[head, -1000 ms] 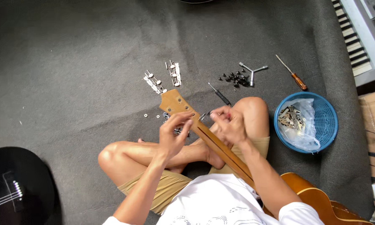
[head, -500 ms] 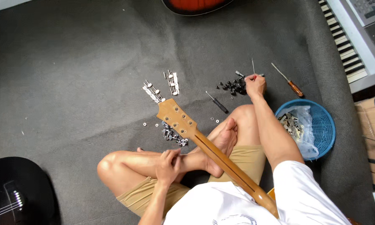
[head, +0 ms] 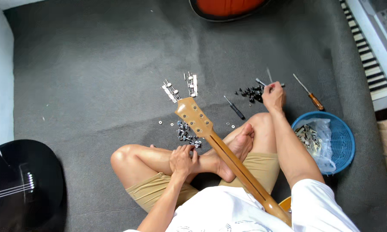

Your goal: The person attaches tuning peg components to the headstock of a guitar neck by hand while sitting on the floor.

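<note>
I sit cross-legged on grey carpet with a bare wooden guitar neck (head: 236,165) across my lap, its headstock (head: 193,115) pointing away from me. My right hand (head: 273,97) reaches forward past my knee. Its fingertips pinch a metal T-shaped wrench (head: 274,84) beside a pile of small black parts (head: 250,93). My left hand (head: 182,160) rests flat on my shin with nothing in it, just behind a heap of small silver parts (head: 185,133).
Two tuner strips (head: 171,90) (head: 193,83) lie beyond the headstock. Also on the carpet are a small black screwdriver (head: 235,108) and a wooden-handled screwdriver (head: 310,97). A blue basket (head: 347,131) holds a bag of parts. A black guitar (head: 17,184), an orange guitar (head: 227,6) and a keyboard (head: 369,47) surround me.
Both hands have left the headstock. My right hand reached out to the black parts and closed on the wrench. My left hand dropped onto my shin.
</note>
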